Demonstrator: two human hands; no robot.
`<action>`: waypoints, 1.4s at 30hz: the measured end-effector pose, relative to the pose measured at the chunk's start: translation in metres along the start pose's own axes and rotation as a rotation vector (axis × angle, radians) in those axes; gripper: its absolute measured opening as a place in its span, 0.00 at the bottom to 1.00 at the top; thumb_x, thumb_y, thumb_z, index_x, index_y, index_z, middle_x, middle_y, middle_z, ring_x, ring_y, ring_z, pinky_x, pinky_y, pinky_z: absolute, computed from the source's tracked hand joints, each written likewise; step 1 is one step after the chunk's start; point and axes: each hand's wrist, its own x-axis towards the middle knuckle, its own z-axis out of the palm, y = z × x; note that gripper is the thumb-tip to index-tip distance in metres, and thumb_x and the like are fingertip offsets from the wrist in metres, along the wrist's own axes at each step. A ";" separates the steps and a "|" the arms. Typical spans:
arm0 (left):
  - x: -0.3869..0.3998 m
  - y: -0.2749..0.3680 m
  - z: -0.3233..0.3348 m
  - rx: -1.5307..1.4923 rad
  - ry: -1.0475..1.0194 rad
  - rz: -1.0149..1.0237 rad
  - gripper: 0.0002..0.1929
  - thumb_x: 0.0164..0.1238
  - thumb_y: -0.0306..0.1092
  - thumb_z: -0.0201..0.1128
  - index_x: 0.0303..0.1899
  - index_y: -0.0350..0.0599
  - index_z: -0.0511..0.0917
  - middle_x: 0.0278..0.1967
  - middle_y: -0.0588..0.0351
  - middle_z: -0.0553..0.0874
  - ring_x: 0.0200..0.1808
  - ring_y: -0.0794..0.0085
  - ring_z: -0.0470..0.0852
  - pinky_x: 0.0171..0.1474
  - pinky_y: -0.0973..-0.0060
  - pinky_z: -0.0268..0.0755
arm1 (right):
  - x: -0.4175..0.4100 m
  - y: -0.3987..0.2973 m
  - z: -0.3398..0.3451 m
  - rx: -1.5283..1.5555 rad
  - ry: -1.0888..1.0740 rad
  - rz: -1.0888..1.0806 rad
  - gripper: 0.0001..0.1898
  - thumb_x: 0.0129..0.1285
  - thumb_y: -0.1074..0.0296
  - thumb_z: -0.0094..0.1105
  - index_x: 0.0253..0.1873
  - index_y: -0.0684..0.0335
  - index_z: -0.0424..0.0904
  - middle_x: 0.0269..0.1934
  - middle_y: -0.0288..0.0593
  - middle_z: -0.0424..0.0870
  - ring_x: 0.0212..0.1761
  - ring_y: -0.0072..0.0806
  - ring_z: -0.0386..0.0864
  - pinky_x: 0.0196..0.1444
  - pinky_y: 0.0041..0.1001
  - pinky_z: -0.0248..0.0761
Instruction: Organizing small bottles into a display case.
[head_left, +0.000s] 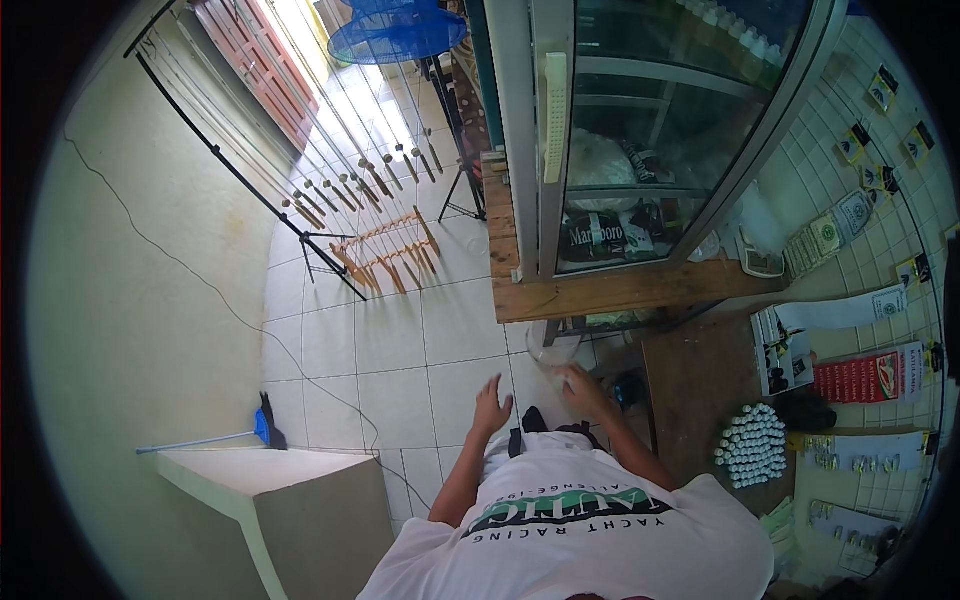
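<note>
My left hand is held in front of my white shirt above the tiled floor, fingers apart, with nothing in it. On the other side my right hand reaches forward with its fingers spread and looks empty. Just beyond its fingertips is a clear round plastic item, perhaps a bowl or a bag; whether the fingers touch it I cannot tell. A dark blue object stands in shadow beside my right forearm.
A glass-fronted cabinet rests on a wooden plank. White-capped bottles crowd the brown table. Ahead-left, wooden pieces hang on strings near a wooden peg rack. A cable crosses the left wall and floor.
</note>
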 end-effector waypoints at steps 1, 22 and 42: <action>-0.015 -0.020 0.016 0.029 -0.145 -0.125 0.34 0.70 0.41 0.60 0.74 0.42 0.59 0.70 0.34 0.66 0.71 0.42 0.65 0.72 0.55 0.58 | -0.016 0.021 0.017 -0.014 -0.068 0.042 0.17 0.65 0.71 0.54 0.59 0.63 0.77 0.57 0.56 0.79 0.61 0.51 0.75 0.65 0.39 0.66; 0.038 -0.027 0.085 0.415 -1.222 0.176 0.25 0.78 0.51 0.44 0.66 0.49 0.74 0.65 0.48 0.77 0.66 0.58 0.74 0.70 0.64 0.63 | -0.204 0.089 0.100 0.327 -0.113 0.942 0.23 0.72 0.51 0.48 0.59 0.61 0.81 0.57 0.53 0.84 0.60 0.42 0.81 0.63 0.35 0.70; -0.043 0.072 0.186 0.841 -1.220 0.414 0.29 0.68 0.61 0.50 0.63 0.55 0.76 0.68 0.40 0.73 0.72 0.44 0.65 0.71 0.36 0.51 | -0.374 0.000 0.210 0.729 0.616 1.214 0.26 0.70 0.49 0.44 0.59 0.62 0.81 0.61 0.57 0.79 0.63 0.51 0.77 0.68 0.39 0.67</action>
